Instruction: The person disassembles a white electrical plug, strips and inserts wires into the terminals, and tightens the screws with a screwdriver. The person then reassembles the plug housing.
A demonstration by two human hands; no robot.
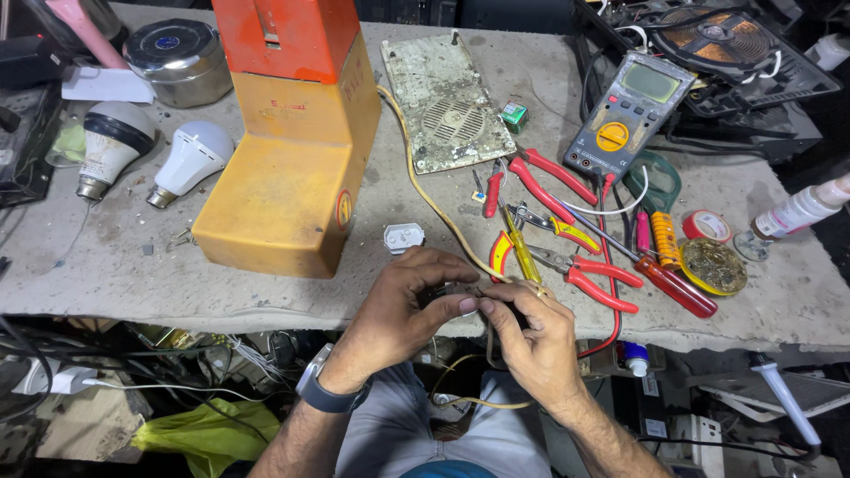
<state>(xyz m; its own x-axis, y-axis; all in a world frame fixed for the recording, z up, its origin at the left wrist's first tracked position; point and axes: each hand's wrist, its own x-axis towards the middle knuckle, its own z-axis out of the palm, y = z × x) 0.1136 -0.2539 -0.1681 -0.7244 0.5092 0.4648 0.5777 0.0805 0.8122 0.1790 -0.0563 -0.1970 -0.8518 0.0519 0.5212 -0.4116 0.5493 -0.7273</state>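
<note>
Left hand [403, 305] and right hand [531, 332] fingers pinch a small dark part [462, 289] on the yellowed cable [425, 190]; advisable: keep grip near its end, steady.

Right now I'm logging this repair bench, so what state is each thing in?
left hand: pinching a small part at the cord's end
right hand: pinching the same part
yellowed cord: slack across the bench
multimeter: display blank
two bulbs: lying on their sides, unlit
red-handled pliers: lying flat
orange appliance: on the bench
</note>
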